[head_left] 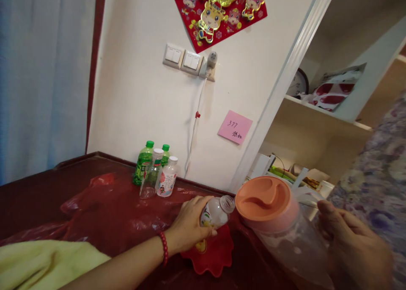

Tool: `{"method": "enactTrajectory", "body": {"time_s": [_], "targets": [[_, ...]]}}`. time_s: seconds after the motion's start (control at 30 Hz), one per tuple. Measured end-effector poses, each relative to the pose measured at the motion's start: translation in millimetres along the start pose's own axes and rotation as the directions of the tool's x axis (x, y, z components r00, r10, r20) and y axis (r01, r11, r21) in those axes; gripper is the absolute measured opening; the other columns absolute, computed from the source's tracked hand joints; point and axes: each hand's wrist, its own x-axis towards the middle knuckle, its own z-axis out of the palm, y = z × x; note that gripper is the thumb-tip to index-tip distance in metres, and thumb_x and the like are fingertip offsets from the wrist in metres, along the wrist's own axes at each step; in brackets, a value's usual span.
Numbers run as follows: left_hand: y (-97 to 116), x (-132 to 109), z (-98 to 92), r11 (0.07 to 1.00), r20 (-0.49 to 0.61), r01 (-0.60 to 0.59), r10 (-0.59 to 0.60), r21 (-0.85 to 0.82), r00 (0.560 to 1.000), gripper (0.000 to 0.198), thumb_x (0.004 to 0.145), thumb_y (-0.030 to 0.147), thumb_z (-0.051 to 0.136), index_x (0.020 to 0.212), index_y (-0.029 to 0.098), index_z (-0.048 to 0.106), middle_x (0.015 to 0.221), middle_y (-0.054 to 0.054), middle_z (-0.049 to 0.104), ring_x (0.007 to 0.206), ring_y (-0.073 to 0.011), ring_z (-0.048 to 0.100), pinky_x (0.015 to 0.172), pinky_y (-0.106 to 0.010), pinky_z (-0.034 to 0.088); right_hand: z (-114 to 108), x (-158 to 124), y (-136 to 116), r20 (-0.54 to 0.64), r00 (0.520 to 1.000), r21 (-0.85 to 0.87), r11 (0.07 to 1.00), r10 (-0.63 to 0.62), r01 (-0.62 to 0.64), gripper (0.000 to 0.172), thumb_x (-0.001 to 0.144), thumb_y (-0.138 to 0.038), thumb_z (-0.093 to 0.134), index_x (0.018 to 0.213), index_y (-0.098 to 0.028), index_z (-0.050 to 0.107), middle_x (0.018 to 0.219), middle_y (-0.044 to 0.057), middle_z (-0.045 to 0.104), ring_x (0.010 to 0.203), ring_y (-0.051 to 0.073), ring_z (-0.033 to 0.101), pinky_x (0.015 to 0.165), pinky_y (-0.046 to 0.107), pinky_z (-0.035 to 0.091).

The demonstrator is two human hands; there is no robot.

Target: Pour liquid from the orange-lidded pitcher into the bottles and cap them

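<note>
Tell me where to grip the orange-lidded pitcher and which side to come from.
Best by the handle, from the right, where the right hand holds it. The handle juts out on the side away from the open bottle, and the pitcher tilts lid-first toward that bottle, so this grip likely keeps the hand clear and controls the tilt better than the broad, rounded body.

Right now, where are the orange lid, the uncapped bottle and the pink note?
Orange lid (262, 197): head view, on its top face.
Uncapped bottle (219, 212): head view, on its clear shoulder.
Pink note (235, 127): head view, on its middle.
</note>
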Motion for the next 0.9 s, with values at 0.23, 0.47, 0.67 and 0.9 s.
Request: {"method": "enactTrajectory", "body": {"time_s": [0.23,0.47,0.67,0.9], "targets": [[-3,0,2.5,1.000,0.036,-0.018,0.019,-0.020,0.999,0.076,0.066,0.035,0.082,0.136,0.028,0.055,0.131,-0.007,0.062,0.119,-0.0325,0.056,0.104,-0.045,0.040,3,-7,-6,-0.010,1.000,-0.112,0.994,-0.012,0.010,0.056,0.065,-0.078,0.070,0.067,-0.022,0.065,0.054,-0.001,0.054,0.052,0.015,0.046,0.044,0.028,0.032],[-7,-2,3.0,0.998,0.059,-0.036,0.039,-0.047,0.998,0.072,0.065,0.034,0.083,0.132,0.030,0.057,0.130,-0.003,0.065,0.117,-0.0320,0.059,0.099,-0.042,0.042,12,-8,-15,0.020,0.997,-0.103,0.992,0.068,-0.066,0.060,0.053,-0.082,0.072,0.066,-0.023,0.064,0.051,-0.002,0.051,0.047,0.014,0.042,0.039,0.028,0.026],[-13,-1,2.0,0.998,0.057,-0.037,0.040,-0.059,0.998,0.070,0.065,0.034,0.083,0.130,0.029,0.058,0.126,-0.004,0.066,0.114,-0.0315,0.061,0.098,-0.042,0.044,16,-1,-26,0.029,0.996,-0.206,0.976,0.079,-0.071,0.056,0.054,-0.080,0.069,0.067,-0.025,0.068,0.052,0.001,0.057,0.054,0.019,0.050,0.047,0.030,0.034],[-22,-3,4.5,0.989,0.071,-0.010,0.021,-0.149,0.997,0.072,0.066,0.029,0.080,0.134,0.027,0.057,0.124,-0.005,0.067,0.112,-0.0297,0.062,0.097,-0.039,0.047,24,8,-30,0.030,0.999,-0.159,0.987,0.044,-0.038,0.049,0.058,-0.072,0.072,0.069,-0.024,0.069,0.054,0.000,0.054,0.054,0.018,0.046,0.051,0.032,0.033]]}}
